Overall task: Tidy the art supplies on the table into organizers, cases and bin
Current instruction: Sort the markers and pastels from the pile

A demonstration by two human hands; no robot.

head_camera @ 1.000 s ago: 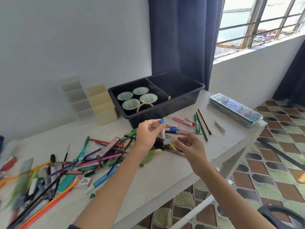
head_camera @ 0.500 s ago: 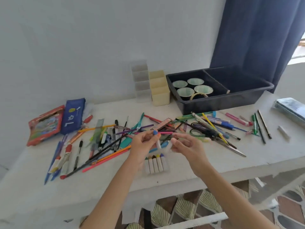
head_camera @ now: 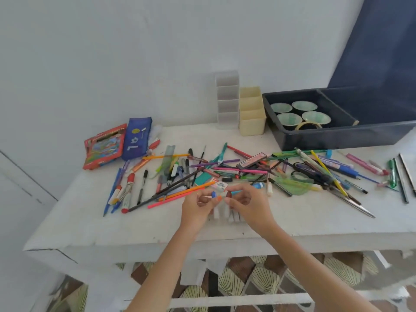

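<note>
Left hand (head_camera: 198, 206), head view: fingers curled, pinching a short blue-tipped white crayon stick (head_camera: 213, 194) near its coloured end. Right hand (head_camera: 246, 202) pinches a brown-tipped white crayon stick (head_camera: 229, 195) the same way. An orange tip shows between the two; cannot tell which hand has it. Both hands sit just above a row of white-wrapped crayon sticks (head_camera: 225, 213) lying near the front edge of the white painted table (head_camera: 315, 224), partly hidden by fingers.

Change: a second ago both hands were raised over the loose pile close to the bin. Since then they have come down to the front-edge row. The view swung left with them, so the flat tin case at the right is out of frame. Reads as picked sticks being added to the row: a grouping step, nothing cased yet.

Mixed pile of pens, pencils and markers (head_camera: 225, 170) is still spread mid-table, with black-handled scissors (head_camera: 302, 168) and a green see-through protractor (head_camera: 292, 184) in it. Dark plastic bin (head_camera: 337, 138) at back right holds tape rolls (head_camera: 304, 106). Cream plastic organizer (head_camera: 252, 122) and clear plastic organizer (head_camera: 227, 102) stand just beside it, nothing seen in them. Blue fabric pencil case (head_camera: 137, 140) and red printed crayon box (head_camera: 103, 146) lie back left, well apart from the hands. Task looks early.
</note>
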